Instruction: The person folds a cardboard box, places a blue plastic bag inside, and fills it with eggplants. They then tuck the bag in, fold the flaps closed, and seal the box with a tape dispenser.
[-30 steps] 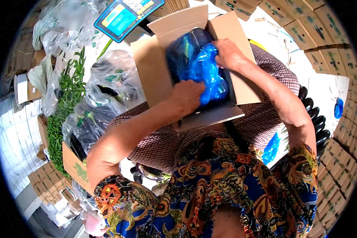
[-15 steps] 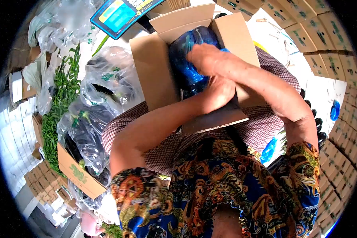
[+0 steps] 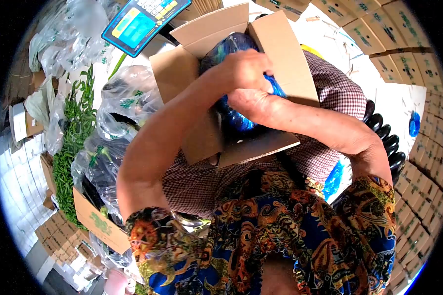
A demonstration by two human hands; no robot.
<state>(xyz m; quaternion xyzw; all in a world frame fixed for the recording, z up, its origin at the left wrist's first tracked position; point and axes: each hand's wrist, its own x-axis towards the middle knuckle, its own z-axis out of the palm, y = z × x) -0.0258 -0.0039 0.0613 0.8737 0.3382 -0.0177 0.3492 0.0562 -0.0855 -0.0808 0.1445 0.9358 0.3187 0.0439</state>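
An open cardboard box (image 3: 285,54) sits on my lap with its flaps spread. Inside it is a shiny blue plastic bag (image 3: 238,122), bulging around dark contents that I cannot make out fully. My left hand (image 3: 248,70) reaches over from the left, fingers curled on the bag's gathered part near the box's right side. Just below it, my right hand (image 3: 251,102) is closed against the same bag, with its fingertips mostly hidden. The two hands touch or nearly touch, and the forearms cover part of the box.
A blue-framed digital scale (image 3: 135,29) stands beyond the box. To the left lie clear plastic bags with eggplants (image 3: 115,160) and a heap of green peppers (image 3: 69,167). Loose eggplants (image 3: 386,140) line the right side, before stacked cartons (image 3: 408,69). A blue bag (image 3: 414,124) lies nearby.
My left hand has moved up and right, now above my right hand, which has shifted down. The box appears slightly further left in view.
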